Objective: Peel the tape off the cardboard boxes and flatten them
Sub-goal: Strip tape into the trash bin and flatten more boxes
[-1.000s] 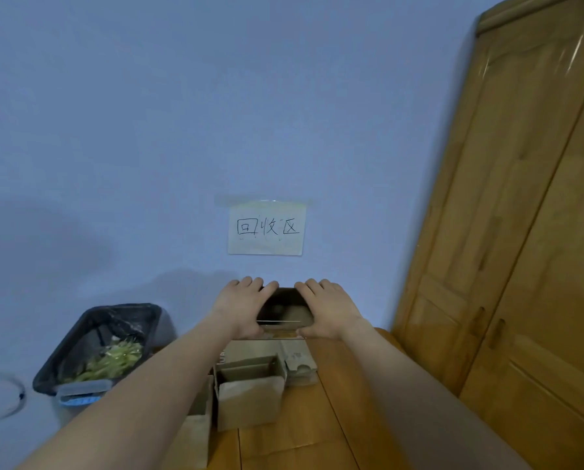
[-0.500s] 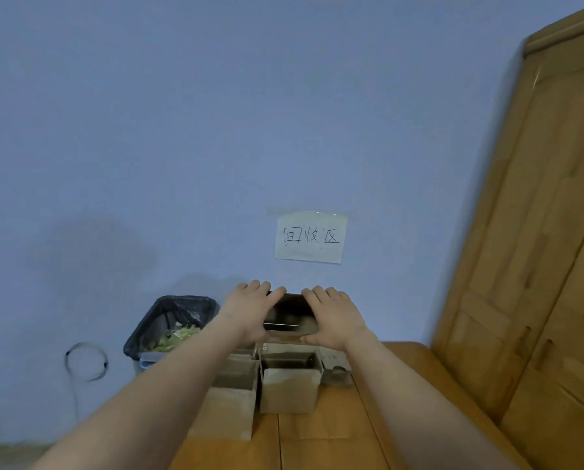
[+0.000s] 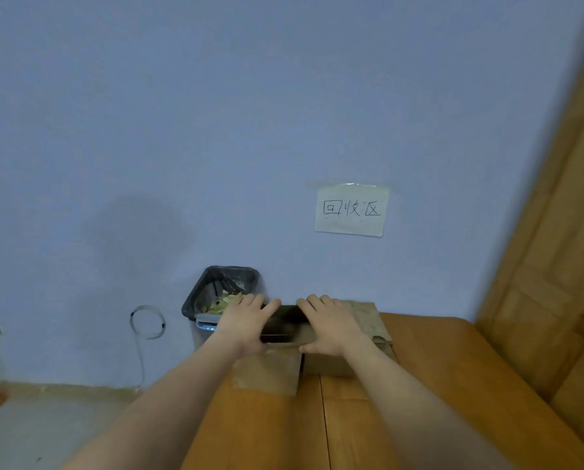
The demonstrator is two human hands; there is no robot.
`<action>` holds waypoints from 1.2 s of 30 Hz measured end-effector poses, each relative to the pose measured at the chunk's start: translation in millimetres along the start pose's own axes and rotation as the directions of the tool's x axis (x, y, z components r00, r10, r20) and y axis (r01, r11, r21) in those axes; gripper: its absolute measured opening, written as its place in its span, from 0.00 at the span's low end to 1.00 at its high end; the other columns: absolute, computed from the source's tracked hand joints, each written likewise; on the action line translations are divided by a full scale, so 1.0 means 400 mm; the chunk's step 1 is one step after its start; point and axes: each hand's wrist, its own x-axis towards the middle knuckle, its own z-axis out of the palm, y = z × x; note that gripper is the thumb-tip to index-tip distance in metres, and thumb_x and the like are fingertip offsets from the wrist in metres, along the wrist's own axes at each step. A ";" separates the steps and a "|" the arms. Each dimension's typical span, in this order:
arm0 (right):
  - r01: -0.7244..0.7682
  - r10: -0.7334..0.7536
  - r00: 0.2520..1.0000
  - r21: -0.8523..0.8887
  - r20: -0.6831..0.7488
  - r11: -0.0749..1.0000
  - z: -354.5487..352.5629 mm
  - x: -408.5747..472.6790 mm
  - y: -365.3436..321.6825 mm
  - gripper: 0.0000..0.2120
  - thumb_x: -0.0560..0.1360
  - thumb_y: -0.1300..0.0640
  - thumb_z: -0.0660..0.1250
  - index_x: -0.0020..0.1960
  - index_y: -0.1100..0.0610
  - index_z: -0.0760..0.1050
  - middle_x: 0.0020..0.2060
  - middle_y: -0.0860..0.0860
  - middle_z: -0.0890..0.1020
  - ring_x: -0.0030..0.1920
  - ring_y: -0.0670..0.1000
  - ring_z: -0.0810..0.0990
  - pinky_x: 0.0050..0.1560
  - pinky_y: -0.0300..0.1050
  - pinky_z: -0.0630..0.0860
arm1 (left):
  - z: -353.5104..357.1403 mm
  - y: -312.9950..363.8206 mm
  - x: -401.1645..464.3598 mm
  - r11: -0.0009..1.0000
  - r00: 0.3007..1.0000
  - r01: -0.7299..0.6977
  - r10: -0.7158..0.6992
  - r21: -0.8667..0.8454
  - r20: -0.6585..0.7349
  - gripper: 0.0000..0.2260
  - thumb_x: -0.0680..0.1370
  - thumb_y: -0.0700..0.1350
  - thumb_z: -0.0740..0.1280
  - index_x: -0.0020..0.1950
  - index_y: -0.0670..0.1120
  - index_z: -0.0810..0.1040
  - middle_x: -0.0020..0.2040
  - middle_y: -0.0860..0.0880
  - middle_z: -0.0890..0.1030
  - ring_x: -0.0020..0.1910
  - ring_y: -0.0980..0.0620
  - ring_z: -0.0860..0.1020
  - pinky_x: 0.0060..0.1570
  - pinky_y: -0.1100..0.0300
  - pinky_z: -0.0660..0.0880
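open cardboard box (image 3: 284,325) at far edge of wooden table (image 3: 436,385), gripped on its two sides by left hand (image 3: 246,325) and right hand (image 3: 331,325), fingers curled over rim, more boxes (image 3: 270,371) under it, lined trash bin (image 3: 221,293) left of box, paper sign (image 3: 351,210) on wall above

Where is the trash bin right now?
The trash bin stands on the floor against the wall, left of the table, just beyond the left hand.
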 end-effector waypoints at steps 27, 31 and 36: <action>-0.118 0.089 0.915 0.050 0.393 0.992 0.564 0.041 -0.363 0.38 0.73 0.42 0.66 0.74 0.57 0.53 0.70 0.56 0.62 0.69 0.58 0.61 0.70 0.57 0.58 | 0.668 -0.145 -0.149 0.987 0.906 -0.152 0.157 -0.043 0.394 0.39 0.79 0.54 0.65 0.79 0.47 0.43 0.77 0.39 0.52 0.77 0.38 0.50 0.73 0.42 0.49; -0.114 0.079 0.926 0.074 0.370 0.991 0.575 0.035 -0.368 0.38 0.72 0.42 0.68 0.73 0.57 0.56 0.69 0.56 0.64 0.68 0.58 0.63 0.70 0.56 0.59 | 0.677 -0.153 -0.146 0.978 0.891 -0.208 0.189 0.001 0.412 0.39 0.79 0.56 0.65 0.78 0.46 0.42 0.77 0.37 0.52 0.76 0.37 0.52 0.72 0.41 0.51; -0.103 0.069 0.938 0.083 0.340 0.991 0.593 0.024 -0.366 0.35 0.70 0.44 0.71 0.71 0.56 0.61 0.68 0.55 0.68 0.68 0.58 0.66 0.70 0.56 0.61 | 0.686 -0.138 -0.160 0.985 0.899 -0.174 0.162 -0.008 0.406 0.39 0.78 0.55 0.66 0.77 0.44 0.44 0.76 0.37 0.54 0.75 0.37 0.54 0.72 0.40 0.52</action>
